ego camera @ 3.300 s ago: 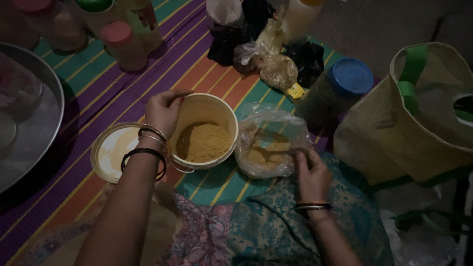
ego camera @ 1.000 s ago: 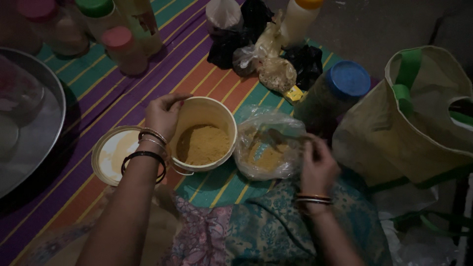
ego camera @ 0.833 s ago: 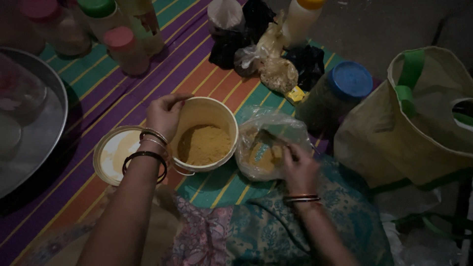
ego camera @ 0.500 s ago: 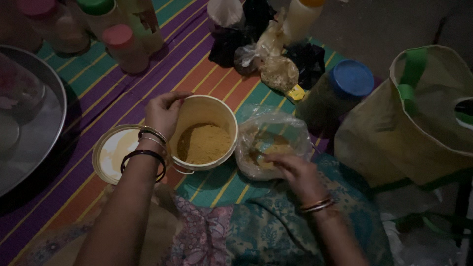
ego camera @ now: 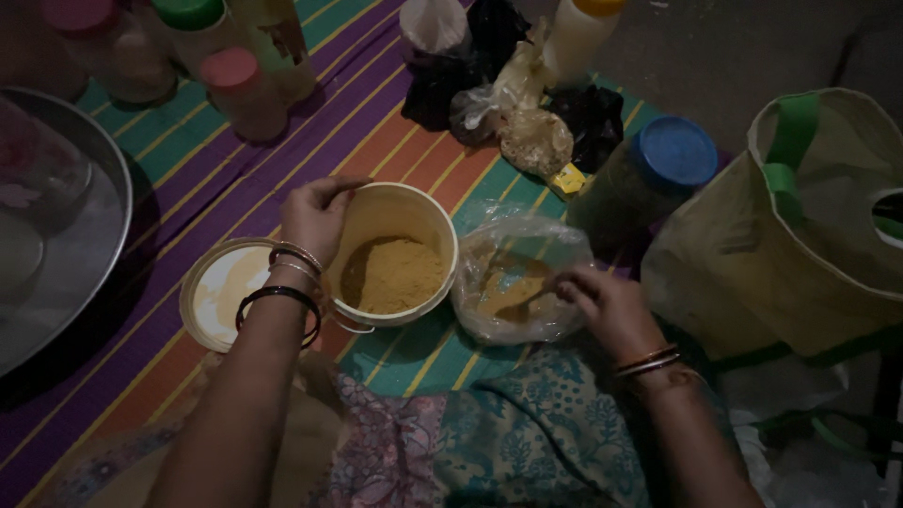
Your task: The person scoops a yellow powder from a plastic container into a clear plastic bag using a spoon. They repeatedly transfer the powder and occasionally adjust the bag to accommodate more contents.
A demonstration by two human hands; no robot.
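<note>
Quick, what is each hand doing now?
Left hand: closed on the rim of the tub.
Right hand: at the plastic bag; grip unclear.

Dim, underexposed view from the head camera: weak light falls from above onto the middle of the striped mat (ego camera: 282,141), where the cream tub (ego camera: 400,212) of yellow powder is the brightest thing. The left hand (ego camera: 315,216) casts a soft shadow on the tub's inner wall. The right hand (ego camera: 607,301) is slightly smeared (motion blur). The clear plastic bag (ego camera: 517,249) shows faint sheen. Corners sink into near-black; the jars at the mat's far edge look soft and grainy.
</note>
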